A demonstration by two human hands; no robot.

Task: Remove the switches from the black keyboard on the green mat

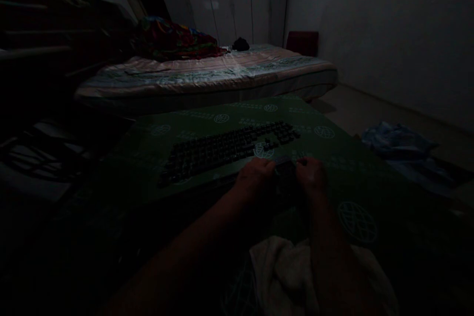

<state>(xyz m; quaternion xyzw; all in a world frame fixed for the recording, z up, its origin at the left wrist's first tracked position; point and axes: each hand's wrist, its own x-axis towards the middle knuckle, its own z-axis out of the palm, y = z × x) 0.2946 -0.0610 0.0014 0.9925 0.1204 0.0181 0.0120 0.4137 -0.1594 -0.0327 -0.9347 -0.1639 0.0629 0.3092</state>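
Dark keyboard (285, 172) is lying on the green surface (292, 113), near the person, its right end sitting between the two hands. Left hand (256, 170) is resting at the keyboard, just left of that end, knuckles up, fingers bent. Right hand (311, 174) is sitting at the right side of the same end, fingers bent inward, thumb side facing the left hand. Both grips are looking narrow; too dark to tell whether either one is actually pinching the keyboard. Rest of the keyboard is stretching leftward from the left grip, mostly sinking into shadow, with part of it passing behind the left forearm. Loose black keys (218, 145) are lying in rows beyond the keyboard, well apart from the right grip, nearer the left. Pale cloth (285, 271) is lying nearer the person, partly under the right forearm. Bed (207, 74) is standing behind the surface, carrying a red patterned blanket (177, 42). Blue clothes (398, 140) are lying at right.
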